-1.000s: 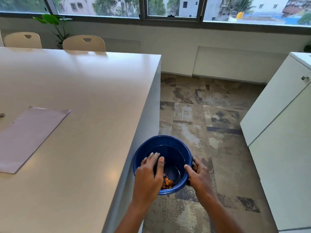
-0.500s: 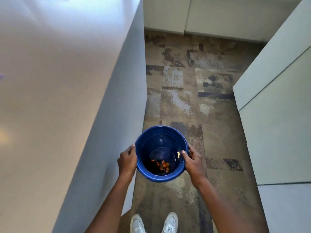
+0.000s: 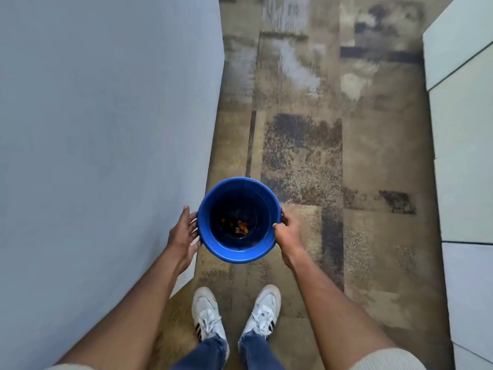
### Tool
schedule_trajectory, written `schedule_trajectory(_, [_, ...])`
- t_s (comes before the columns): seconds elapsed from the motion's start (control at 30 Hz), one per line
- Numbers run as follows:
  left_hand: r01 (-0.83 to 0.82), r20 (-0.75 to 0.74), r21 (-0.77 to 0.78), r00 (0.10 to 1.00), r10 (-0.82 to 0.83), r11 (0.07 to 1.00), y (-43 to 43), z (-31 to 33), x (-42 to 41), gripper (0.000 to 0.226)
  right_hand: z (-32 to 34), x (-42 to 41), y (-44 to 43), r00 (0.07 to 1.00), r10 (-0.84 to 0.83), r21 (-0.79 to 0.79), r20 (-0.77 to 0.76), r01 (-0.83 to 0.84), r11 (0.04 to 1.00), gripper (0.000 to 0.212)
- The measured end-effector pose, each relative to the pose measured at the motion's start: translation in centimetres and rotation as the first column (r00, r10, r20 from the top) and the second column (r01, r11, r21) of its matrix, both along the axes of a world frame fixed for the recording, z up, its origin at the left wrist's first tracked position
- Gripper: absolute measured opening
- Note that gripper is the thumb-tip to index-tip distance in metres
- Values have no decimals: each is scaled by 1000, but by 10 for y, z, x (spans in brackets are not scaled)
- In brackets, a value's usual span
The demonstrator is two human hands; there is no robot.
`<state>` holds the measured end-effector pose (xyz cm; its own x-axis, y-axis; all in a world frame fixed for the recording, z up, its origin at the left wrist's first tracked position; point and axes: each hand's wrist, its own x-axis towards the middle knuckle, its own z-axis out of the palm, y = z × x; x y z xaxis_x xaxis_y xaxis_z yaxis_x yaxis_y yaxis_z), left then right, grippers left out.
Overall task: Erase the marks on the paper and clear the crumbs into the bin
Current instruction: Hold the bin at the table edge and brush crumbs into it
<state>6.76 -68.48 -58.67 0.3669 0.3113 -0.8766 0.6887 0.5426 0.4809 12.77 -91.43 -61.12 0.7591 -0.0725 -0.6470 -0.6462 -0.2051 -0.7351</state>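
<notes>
Bin point(image 3: 240, 259) now lower beside the worktop point(image 3: 106, 129).
Right hand point(image 3: 289, 232) grips its rim; left hand point(image 3: 184, 233) has loosened, straight fingers touching the side; crumbs point(image 3: 241, 227) still inside.

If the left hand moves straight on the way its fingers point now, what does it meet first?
Probably the round blue plastic bin: the left hand has its open fingers angled at the bin's left wall, against or almost against it; depth is unclear.
</notes>
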Motion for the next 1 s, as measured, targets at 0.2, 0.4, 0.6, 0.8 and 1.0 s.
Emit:
schedule_trajectory(0.2, [36, 2, -68, 999, -36, 997, 6, -112, 5, 67, -111, -4, 0, 999, -31, 81, -40, 34, 996, 65])
schedule_trajectory(0.4, [79, 50, -76, 996, -75, 994, 1, -179, 12, 72, -164, -2, -2, 993, -70, 124, -93, 81, 989, 67])
schedule_trajectory(0.6, [108, 84, -39, 991, -104, 993, -4, -210, 13, 77, -192, -5, -7, 992, -49, 156, -118, 67, 985, 72])
schedule_trajectory(0.8, [162, 88, -17, 983, -160, 987, -5, -216, 14, 81, -194, -7, -4, 992, -21, 156, -125, 41, 987, 76])
schedule_trajectory(1.0, [244, 62, 57, 967, -247, 968, -8, -199, 18, 93, -183, -11, -4, 990, 79, 97, -114, -68, 993, 71])
